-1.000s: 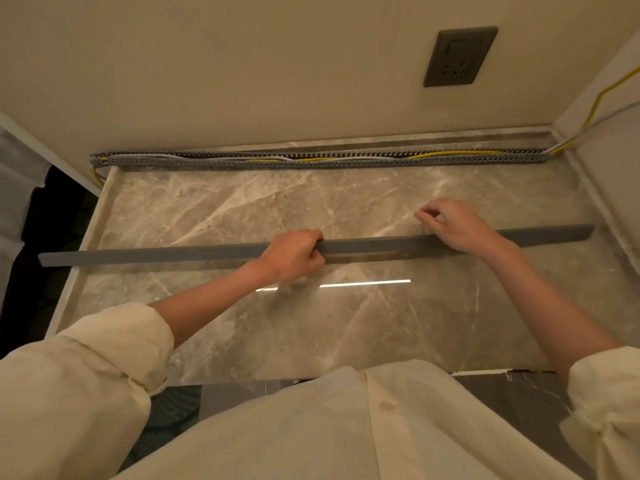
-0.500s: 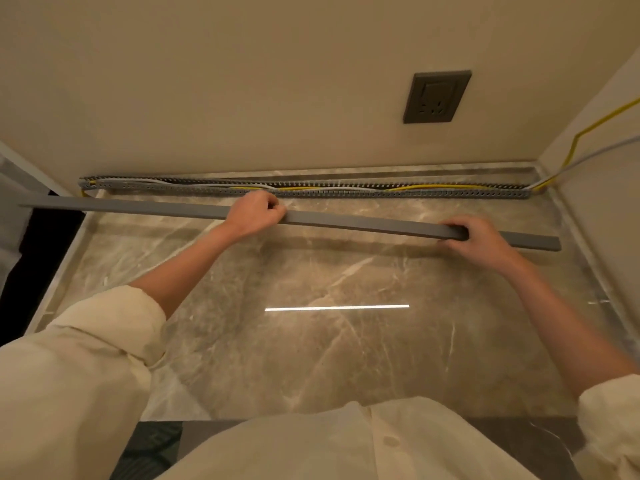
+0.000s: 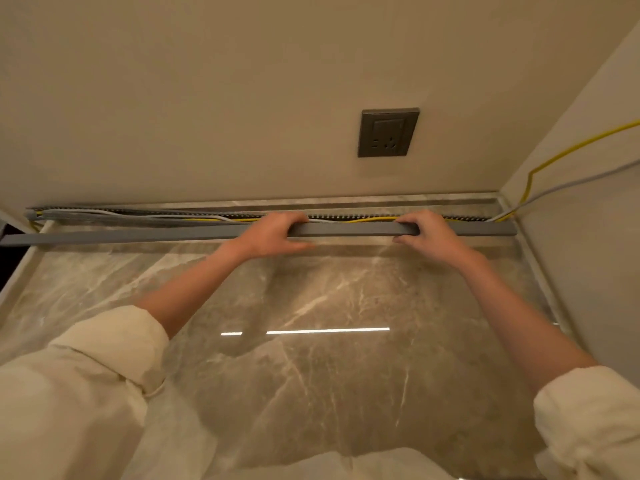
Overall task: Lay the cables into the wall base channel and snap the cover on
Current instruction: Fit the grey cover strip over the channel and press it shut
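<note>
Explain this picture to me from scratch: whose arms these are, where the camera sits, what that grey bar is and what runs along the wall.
There is no machine here. A person wears one camera on the head, so you look forward and down along their own arms to a marble floor and the foot of a wall.

Along the wall base lies an open slotted channel. Inside it run the cables, yellow and grey ones, which leave at the right corner and climb the side wall. A dark socket sits on the wall above.

The long grey bar is the cover. The left hand and the right hand both grip it near its middle, just in front of the channel. The cables are visible behind it, so it is not snapped on yet. Its left end reaches past the channel's left end.
</note>
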